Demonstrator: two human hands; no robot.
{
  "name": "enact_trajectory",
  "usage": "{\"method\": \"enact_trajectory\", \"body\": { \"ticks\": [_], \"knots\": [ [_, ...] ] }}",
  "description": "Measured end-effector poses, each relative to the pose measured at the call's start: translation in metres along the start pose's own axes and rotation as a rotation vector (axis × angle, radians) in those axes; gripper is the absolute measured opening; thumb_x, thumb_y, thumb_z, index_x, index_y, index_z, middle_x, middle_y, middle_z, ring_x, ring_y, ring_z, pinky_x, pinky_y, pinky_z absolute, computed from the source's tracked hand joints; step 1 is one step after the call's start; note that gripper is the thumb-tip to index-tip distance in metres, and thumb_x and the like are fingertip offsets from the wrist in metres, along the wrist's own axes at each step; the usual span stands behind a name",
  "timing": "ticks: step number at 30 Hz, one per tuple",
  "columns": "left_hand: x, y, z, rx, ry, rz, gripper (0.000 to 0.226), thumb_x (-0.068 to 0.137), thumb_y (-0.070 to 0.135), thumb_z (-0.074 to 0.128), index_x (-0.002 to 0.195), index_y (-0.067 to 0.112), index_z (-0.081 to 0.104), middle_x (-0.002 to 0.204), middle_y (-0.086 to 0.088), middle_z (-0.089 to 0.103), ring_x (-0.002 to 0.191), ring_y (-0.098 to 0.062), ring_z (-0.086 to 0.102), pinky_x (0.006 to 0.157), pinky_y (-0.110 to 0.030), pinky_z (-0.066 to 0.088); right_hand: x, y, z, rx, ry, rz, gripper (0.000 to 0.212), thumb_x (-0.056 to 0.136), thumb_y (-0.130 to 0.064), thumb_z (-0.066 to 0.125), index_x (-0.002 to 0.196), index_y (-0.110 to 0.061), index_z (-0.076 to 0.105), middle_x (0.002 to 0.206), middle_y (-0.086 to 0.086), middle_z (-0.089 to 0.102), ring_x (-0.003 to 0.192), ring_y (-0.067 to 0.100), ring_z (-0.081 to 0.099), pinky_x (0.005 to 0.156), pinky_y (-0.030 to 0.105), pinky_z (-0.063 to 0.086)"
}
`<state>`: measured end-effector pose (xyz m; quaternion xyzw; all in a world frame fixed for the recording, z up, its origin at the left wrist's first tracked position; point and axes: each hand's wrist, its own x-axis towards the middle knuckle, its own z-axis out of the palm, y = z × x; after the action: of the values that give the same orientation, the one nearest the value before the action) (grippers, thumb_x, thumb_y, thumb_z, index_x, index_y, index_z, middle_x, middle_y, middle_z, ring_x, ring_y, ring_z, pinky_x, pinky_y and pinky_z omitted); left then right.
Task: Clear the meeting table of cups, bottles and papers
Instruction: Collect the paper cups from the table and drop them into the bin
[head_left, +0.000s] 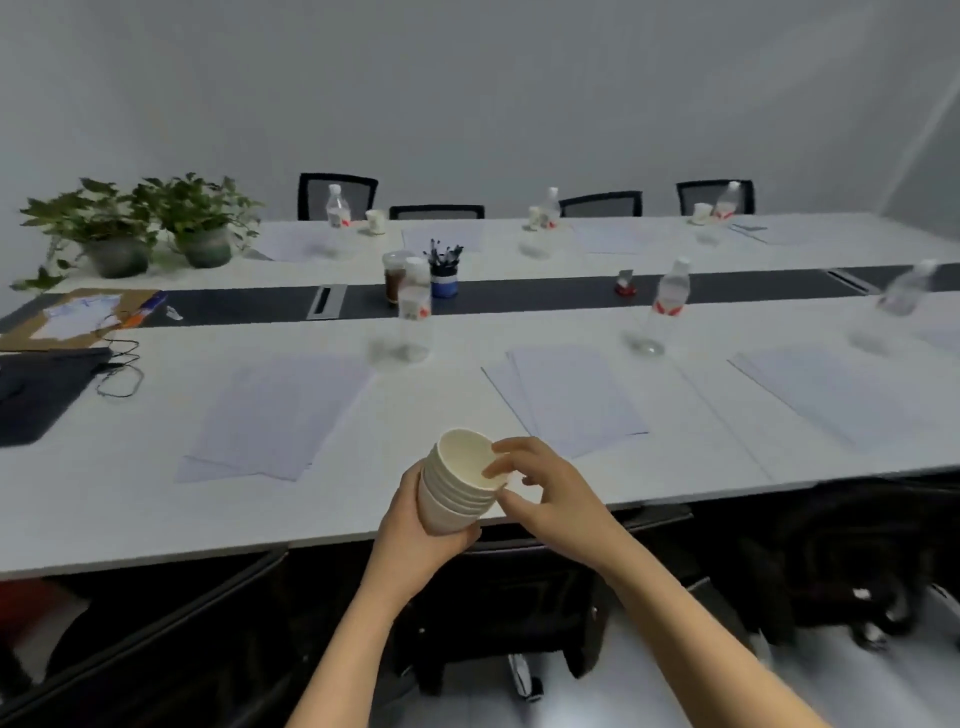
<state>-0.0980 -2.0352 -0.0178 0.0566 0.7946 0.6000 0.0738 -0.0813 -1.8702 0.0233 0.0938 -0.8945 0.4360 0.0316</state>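
Observation:
My left hand (415, 540) grips the bottom of a stack of white paper cups (457, 488) above the near edge of the white meeting table (156, 499). My right hand (545, 483) pinches the rim of the top cup. Clear water bottles stand on the table: one (414, 306) at the centre, one (670, 301) to the right, one (909, 288) far right. Paper sheets lie at the left (280, 410), middle (571, 400) and right (831, 389). Along the far side stand more bottles (337, 208) and small cups (375, 221) with papers.
Two potted plants (150, 228) sit at the far left. A pen holder (444, 273) and a brown jar (395, 278) stand on the dark centre strip. A black laptop bag (36, 389) with a cable lies at left. Black chairs (519, 623) stand below the near edge.

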Motion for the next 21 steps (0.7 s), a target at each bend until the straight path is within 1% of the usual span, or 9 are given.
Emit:
{"method": "enact_trajectory", "body": {
  "ticks": [4, 6, 8, 10, 12, 13, 16, 19, 21],
  "knots": [
    [0.004, 0.033, 0.114, 0.002, -0.201, 0.068, 0.064, 0.069, 0.011, 0.076, 0.101, 0.050, 0.038, 0.104, 0.020, 0.056, 0.095, 0.005, 0.054, 0.070, -0.014, 0.044, -0.055, 0.056, -0.092, 0.023, 0.147, 0.127, 0.034, 0.085, -0.021, 0.064, 0.118, -0.026, 0.058, 0.126, -0.014, 0.042, 0.118, 0.000, 0.043, 0.094, 0.013, 0.035],
    [0.006, 0.044, 0.167, 0.017, -0.286, 0.093, 0.061, 0.069, 0.009, 0.075, 0.096, 0.051, 0.040, 0.102, 0.019, 0.057, 0.093, 0.004, 0.056, 0.070, -0.015, 0.045, -0.082, 0.080, -0.126, 0.026, 0.171, 0.176, 0.047, 0.083, -0.025, 0.067, 0.127, -0.029, 0.050, 0.127, -0.016, 0.040, 0.119, -0.003, 0.042, 0.092, 0.008, 0.035],
    [0.005, 0.056, 0.215, 0.049, -0.399, 0.121, 0.061, 0.068, 0.009, 0.075, 0.095, 0.052, 0.041, 0.101, 0.017, 0.059, 0.093, 0.000, 0.058, 0.072, -0.020, 0.049, -0.107, 0.103, -0.156, 0.027, 0.180, 0.248, 0.061, 0.081, -0.027, 0.070, 0.135, -0.030, 0.041, 0.128, -0.017, 0.037, 0.117, -0.005, 0.038, 0.092, 0.004, 0.032],
    [0.004, 0.072, 0.262, 0.089, -0.495, 0.161, 0.059, 0.066, 0.010, 0.073, 0.090, 0.056, 0.045, 0.093, 0.013, 0.064, 0.087, -0.001, 0.061, 0.072, -0.026, 0.053, -0.132, 0.127, -0.185, 0.030, 0.197, 0.312, 0.074, 0.079, -0.028, 0.072, 0.141, -0.030, 0.031, 0.130, -0.019, 0.031, 0.123, -0.004, 0.032, 0.099, 0.010, 0.026],
    [0.008, 0.085, 0.306, 0.123, -0.580, 0.227, 0.060, 0.066, 0.011, 0.070, 0.083, 0.063, 0.047, 0.088, 0.014, 0.065, 0.082, 0.001, 0.062, 0.069, -0.023, 0.053, -0.153, 0.151, -0.211, 0.048, 0.240, 0.377, 0.084, 0.077, -0.027, 0.073, 0.144, -0.031, 0.023, 0.131, -0.019, 0.026, 0.126, -0.002, 0.028, 0.103, 0.015, 0.024],
    [0.010, 0.090, 0.320, 0.145, -0.605, 0.250, 0.061, 0.065, 0.013, 0.070, 0.084, 0.065, 0.046, 0.089, 0.016, 0.065, 0.084, 0.004, 0.061, 0.069, -0.022, 0.052, -0.159, 0.159, -0.219, 0.058, 0.257, 0.402, 0.088, 0.076, -0.027, 0.074, 0.145, -0.032, 0.021, 0.132, -0.019, 0.025, 0.126, -0.002, 0.027, 0.103, 0.016, 0.025],
    [0.023, 0.098, 0.381, 0.225, -0.727, 0.339, 0.061, 0.059, 0.024, 0.070, 0.101, 0.059, 0.045, 0.102, 0.022, 0.062, 0.097, 0.003, 0.060, 0.079, -0.025, 0.054, -0.182, 0.196, -0.253, 0.107, 0.363, 0.501, 0.096, 0.072, -0.025, 0.077, 0.146, -0.034, 0.016, 0.133, -0.017, 0.024, 0.123, 0.000, 0.029, 0.097, 0.016, 0.027],
    [0.039, 0.106, 0.436, 0.261, -0.815, 0.396, 0.066, 0.055, 0.033, 0.069, 0.113, 0.053, 0.044, 0.109, 0.020, 0.059, 0.104, -0.001, 0.057, 0.085, -0.032, 0.053, -0.195, 0.231, -0.286, 0.108, 0.426, 0.574, 0.101, 0.069, -0.028, 0.079, 0.146, -0.035, 0.014, 0.135, -0.013, 0.025, 0.123, 0.001, 0.029, 0.097, 0.017, 0.027],
    [0.052, 0.114, 0.471, 0.266, -0.854, 0.451, 0.069, 0.054, 0.037, 0.067, 0.118, 0.050, 0.044, 0.111, 0.018, 0.060, 0.105, -0.002, 0.056, 0.086, -0.035, 0.053, -0.199, 0.251, -0.307, 0.094, 0.450, 0.614, 0.101, 0.069, -0.026, 0.079, 0.146, -0.034, 0.014, 0.132, -0.012, 0.026, 0.122, 0.003, 0.029, 0.098, 0.018, 0.027]
  ]
}}
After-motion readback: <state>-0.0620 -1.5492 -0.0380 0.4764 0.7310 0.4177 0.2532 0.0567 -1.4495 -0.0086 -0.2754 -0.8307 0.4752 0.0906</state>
